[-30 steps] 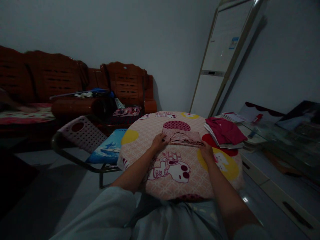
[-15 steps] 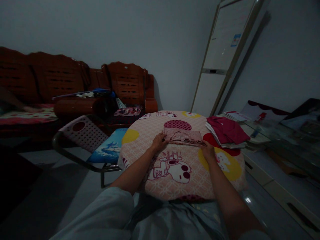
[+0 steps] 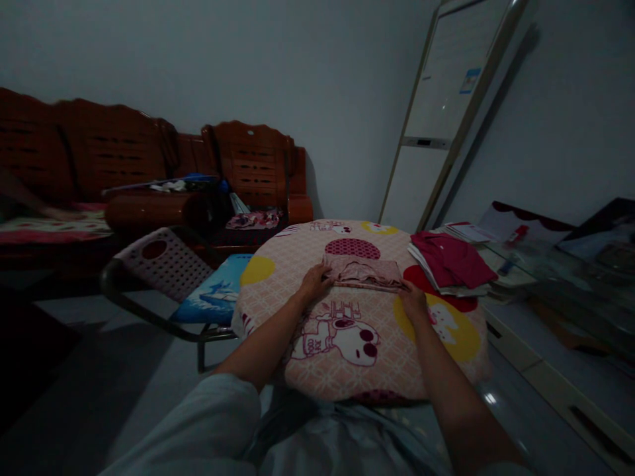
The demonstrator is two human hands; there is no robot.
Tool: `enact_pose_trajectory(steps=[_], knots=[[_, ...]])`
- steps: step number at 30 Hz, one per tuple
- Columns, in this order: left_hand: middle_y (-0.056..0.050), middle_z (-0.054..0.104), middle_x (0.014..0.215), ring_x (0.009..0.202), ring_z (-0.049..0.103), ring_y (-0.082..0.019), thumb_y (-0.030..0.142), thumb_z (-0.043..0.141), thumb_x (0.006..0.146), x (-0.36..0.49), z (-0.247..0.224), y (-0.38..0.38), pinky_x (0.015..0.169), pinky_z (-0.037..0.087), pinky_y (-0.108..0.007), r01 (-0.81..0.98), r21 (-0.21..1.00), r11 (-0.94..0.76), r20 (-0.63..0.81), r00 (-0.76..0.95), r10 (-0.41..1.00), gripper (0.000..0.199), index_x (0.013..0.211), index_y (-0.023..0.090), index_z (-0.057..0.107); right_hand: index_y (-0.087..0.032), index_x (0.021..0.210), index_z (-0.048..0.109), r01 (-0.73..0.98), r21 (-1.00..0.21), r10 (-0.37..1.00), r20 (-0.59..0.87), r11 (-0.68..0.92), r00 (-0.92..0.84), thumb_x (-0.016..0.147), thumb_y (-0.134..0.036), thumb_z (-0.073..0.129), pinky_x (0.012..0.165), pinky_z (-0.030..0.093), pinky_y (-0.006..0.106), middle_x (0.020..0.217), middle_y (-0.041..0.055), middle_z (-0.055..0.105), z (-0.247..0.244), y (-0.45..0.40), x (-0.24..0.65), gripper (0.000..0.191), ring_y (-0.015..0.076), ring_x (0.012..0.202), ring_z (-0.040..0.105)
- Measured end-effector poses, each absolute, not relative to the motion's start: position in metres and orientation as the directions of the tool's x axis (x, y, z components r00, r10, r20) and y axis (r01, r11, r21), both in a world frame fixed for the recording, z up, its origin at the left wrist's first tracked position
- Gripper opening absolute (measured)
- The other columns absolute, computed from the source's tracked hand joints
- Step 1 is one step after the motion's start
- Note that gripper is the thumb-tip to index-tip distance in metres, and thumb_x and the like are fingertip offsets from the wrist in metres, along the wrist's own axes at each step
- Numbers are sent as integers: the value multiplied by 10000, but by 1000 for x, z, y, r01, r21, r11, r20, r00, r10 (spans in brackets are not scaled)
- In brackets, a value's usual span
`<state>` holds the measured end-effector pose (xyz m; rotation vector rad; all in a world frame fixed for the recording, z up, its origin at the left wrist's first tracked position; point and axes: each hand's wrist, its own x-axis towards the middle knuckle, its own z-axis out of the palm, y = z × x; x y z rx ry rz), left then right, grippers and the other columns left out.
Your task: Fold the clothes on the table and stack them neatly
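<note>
A folded pink garment (image 3: pixel 364 272) lies flat as a narrow rectangle on the patterned cloth (image 3: pixel 292 297) that covers the round table. My left hand (image 3: pixel 316 283) grips its left end, thumb and fingers closed on the edge. At the opposite end my right hand (image 3: pixel 413 299) pinches the right corner. The garment's near edge shows several layers, with a curved, gathered part on top. To the right, a folded dark red garment (image 3: pixel 454 261) rests on a stack of lighter items at the table's edge.
Left of the table stands a metal-framed chair (image 3: pixel 163 264) with a blue cushion (image 3: pixel 213 294). Wooden sofas (image 3: pixel 248 158) line the wall, where another person's arm (image 3: pixel 37 201) reaches onto a seat. A glass-topped cabinet (image 3: pixel 555 284) is at right, a tall air conditioner (image 3: pixel 421 132) behind.
Both hands stay at the ends of the pink garment, which lies in the same place. Only a slight shift of the camera view shows.
</note>
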<state>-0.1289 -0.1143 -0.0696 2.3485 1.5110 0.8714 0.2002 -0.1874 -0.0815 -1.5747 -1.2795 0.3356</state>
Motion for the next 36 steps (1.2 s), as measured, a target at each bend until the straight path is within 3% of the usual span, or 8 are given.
enact_pose_trajectory(steps=[4, 7, 10, 13, 17, 21, 28, 36], knots=[[-132, 613, 1320, 1276, 540, -270, 241, 560, 884, -127, -65, -118, 1108, 430, -430, 752, 498, -431, 401, 241, 884, 351, 1212, 165, 660, -139, 1130, 721, 620, -777, 856, 391, 109, 339, 738, -254, 556, 1016, 476, 449, 1143, 129, 725, -84, -186, 201, 440, 282, 1084, 653], [-115, 497, 1461, 1409, 396, -273, 236, 547, 893, -122, -59, -127, 1165, 362, -467, 754, 468, -460, 544, 164, 823, 463, 1354, 193, 552, -96, 1299, 614, 734, -646, 808, 538, 211, 241, 802, -295, 546, 1109, 389, 471, 1382, 184, 580, -86, -185, 194, 539, 299, 1296, 520], [-117, 427, 1520, 1441, 344, -275, 275, 567, 897, -109, -54, -137, 1186, 317, -485, 723, 370, -584, 579, 313, 753, 537, 1422, 209, 472, -96, 1411, 503, 832, -449, 777, 629, 326, 35, 866, -352, 541, 1167, 304, 486, 1530, 182, 417, -90, -183, 184, 604, 297, 1435, 347], [-143, 523, 1434, 1347, 465, -297, 320, 586, 897, -96, -54, -143, 1156, 340, -493, 689, 291, -663, 463, 506, 728, 490, 1367, 196, 526, -99, 1387, 532, 878, -347, 822, 563, 330, -86, 899, -339, 521, 1170, 292, 506, 1471, 190, 493, -95, -181, 178, 544, 306, 1408, 390], [-132, 589, 1357, 1207, 579, -290, 312, 541, 916, -92, -58, -142, 1073, 423, -453, 710, 243, -661, 333, 579, 744, 424, 1324, 198, 571, -141, 1348, 582, 902, -329, 869, 486, 280, -92, 895, -280, 519, 1143, 341, 490, 1383, 164, 585, -99, -180, 178, 478, 300, 1327, 487], [-137, 528, 1430, 1291, 515, -300, 315, 554, 907, -96, -60, -140, 1111, 385, -459, 685, 238, -689, 400, 577, 712, 511, 1402, 193, 513, -170, 1402, 535, 915, -297, 838, 540, 271, -73, 887, -296, 555, 1157, 322, 490, 1454, 138, 526, -97, -183, 177, 531, 302, 1390, 412], [-130, 580, 1388, 1272, 540, -276, 311, 476, 939, -95, -56, -138, 1088, 416, -443, 684, 212, -698, 306, 631, 712, 466, 1378, 169, 540, -180, 1370, 577, 904, -277, 844, 516, 325, -145, 881, -209, 526, 1127, 383, 494, 1367, 115, 611, -89, -188, 179, 493, 292, 1300, 520], [-152, 613, 1327, 1222, 577, -268, 346, 394, 983, -94, -57, -138, 1070, 431, -407, 689, 268, -673, 383, 565, 731, 414, 1260, 154, 634, -147, 1315, 623, 883, -315, 832, 537, 349, -137, 879, -209, 506, 1108, 413, 484, 1327, 146, 632, -90, -188, 183, 456, 285, 1263, 547]])
